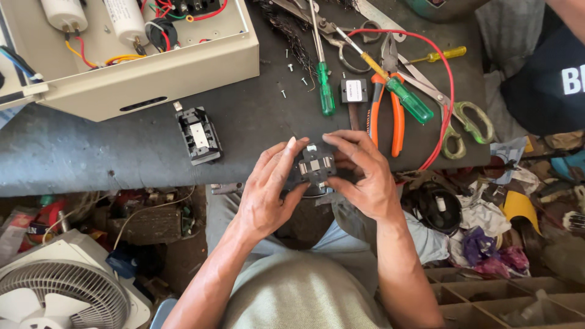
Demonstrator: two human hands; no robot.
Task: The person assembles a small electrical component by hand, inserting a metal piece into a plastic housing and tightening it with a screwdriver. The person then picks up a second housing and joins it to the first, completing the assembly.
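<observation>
Both my hands hold one small black electrical part [316, 166] with metal terminals, at the near edge of the dark workbench [91, 149]. My left hand [268, 192] grips its left side with the thumb up against it. My right hand [362, 173] covers its right side, fingers curled over the top. A similar black switch block [198, 135] lies on the bench to the left, apart from my hands.
A cream metal box [152, 67] with capacitors and coloured wires stands at the back left. Green-handled screwdrivers [325, 91], orange pliers [390, 116], scissors [463, 119], a red wire [448, 103] and loose screws [292, 73] lie behind my hands. A white fan [55, 292] sits on the floor at left.
</observation>
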